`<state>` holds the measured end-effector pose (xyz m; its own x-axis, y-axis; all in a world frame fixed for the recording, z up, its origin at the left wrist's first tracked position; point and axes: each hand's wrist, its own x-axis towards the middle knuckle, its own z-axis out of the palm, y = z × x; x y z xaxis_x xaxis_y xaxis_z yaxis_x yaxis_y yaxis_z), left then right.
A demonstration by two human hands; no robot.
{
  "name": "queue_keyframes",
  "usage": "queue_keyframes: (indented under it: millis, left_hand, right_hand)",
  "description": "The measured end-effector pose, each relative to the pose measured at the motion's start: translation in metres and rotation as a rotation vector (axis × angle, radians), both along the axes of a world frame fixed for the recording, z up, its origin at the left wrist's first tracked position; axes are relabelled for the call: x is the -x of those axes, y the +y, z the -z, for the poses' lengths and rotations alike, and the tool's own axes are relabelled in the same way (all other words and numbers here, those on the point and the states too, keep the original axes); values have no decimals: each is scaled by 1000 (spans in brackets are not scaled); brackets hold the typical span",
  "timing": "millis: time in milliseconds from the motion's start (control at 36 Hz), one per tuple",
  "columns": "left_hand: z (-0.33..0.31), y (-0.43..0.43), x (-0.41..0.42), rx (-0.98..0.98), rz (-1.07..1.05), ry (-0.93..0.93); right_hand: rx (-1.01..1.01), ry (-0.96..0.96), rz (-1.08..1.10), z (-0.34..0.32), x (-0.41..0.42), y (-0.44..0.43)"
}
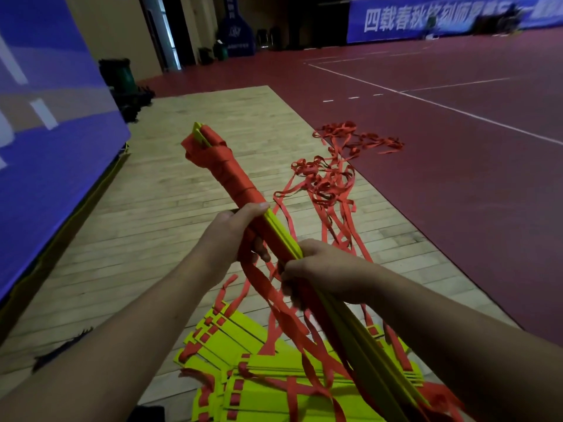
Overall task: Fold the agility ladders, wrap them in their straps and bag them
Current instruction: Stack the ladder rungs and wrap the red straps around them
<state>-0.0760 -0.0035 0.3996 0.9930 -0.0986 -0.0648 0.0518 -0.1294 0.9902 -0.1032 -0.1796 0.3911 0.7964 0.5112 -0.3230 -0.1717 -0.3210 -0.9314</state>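
Observation:
A folded bundle of yellow ladder rungs (281, 236) points up and away from me, its far half wound tightly in red strap (227, 173). My left hand (234, 236) grips the bundle at the edge of the wrapping, thumb on top. My right hand (316, 272) grips the bundle lower down, with red strap running through its fingers. Loose red straps (286, 318) hang down from the bundle. More folded yellow ladders (243, 360) lie stacked on the floor below my arms.
A tangle of red straps (329, 175) trails across the wooden floor (170, 208) onto the red court (457, 166). A blue padded wall (45, 147) runs along the left. A dark object (61, 348) lies on the floor at lower left. Green bins (120, 76) stand further back.

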Motion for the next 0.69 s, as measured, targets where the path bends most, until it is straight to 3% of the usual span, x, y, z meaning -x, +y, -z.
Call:
queue_keyframes:
  millis: [139, 361, 444, 556, 611, 694]
  left_hand:
    - [-5, 4, 6, 22, 191, 237]
    - [-6, 5, -5, 140, 92, 116]
    - [-4, 5, -6, 75, 101, 76]
    - [-1, 5, -5, -37, 168, 98]
    - [0, 2, -3, -55, 181, 122]
    - [5, 0, -2, -157, 97, 104]
  right_hand:
    - [103, -149, 78, 4, -1, 3]
    - [-18, -129, 110, 3, -3, -10]
    - [-29, -156, 110, 2, -3, -10]
    - [-145, -28, 126, 3, 2, -6]
    - [-119, -9, 130, 2, 5, -3]
    - [99, -203, 98, 1, 7, 6]
